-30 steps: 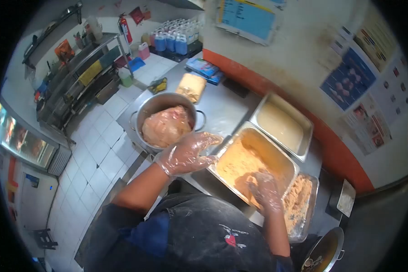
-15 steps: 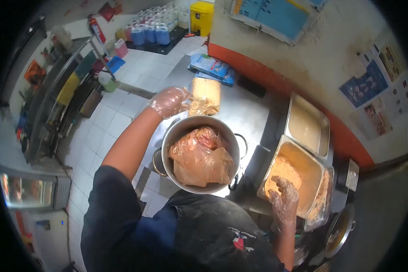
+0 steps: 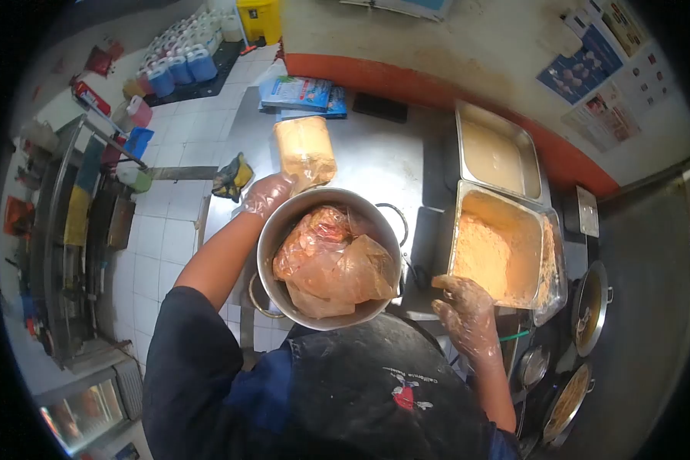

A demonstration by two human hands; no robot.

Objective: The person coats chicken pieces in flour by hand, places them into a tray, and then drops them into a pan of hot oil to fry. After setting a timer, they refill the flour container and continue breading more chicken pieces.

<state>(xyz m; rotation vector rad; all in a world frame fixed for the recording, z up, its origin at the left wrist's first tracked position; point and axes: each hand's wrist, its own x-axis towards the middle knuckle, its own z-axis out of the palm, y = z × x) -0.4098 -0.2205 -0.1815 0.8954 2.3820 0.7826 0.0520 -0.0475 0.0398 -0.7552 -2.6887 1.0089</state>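
Note:
A large metal pot (image 3: 264,261) stands in front of me. Inside it lies a clear plastic bag (image 3: 345,276) with raw-looking reddish meat in it. My left hand (image 3: 268,193), in a clear plastic glove, is at the pot's far left rim, beside a pale yellow block-shaped package (image 3: 305,142) with crumpled plastic at its near end. Its fingertips are partly hidden there. My right hand (image 3: 471,318), gloved and coated with crumbs, hangs near the front edge of a metal pan (image 3: 525,268) of orange-tan breading (image 3: 479,253). Its fingers are apart and hold nothing.
A second metal pan (image 3: 502,153) of pale liquid adjoins the breading pan along the wall. Blue packets (image 3: 299,93) and a dark flat object (image 3: 381,107) lie at the table's back. A dark and yellow cloth (image 3: 234,178) sits at the left edge. Pans (image 3: 593,307) stand at right.
My right hand has come out of the breading pan toward me. My left hand has lowered to the pot's rim. The view has turned, shifting the surroundings leftward.

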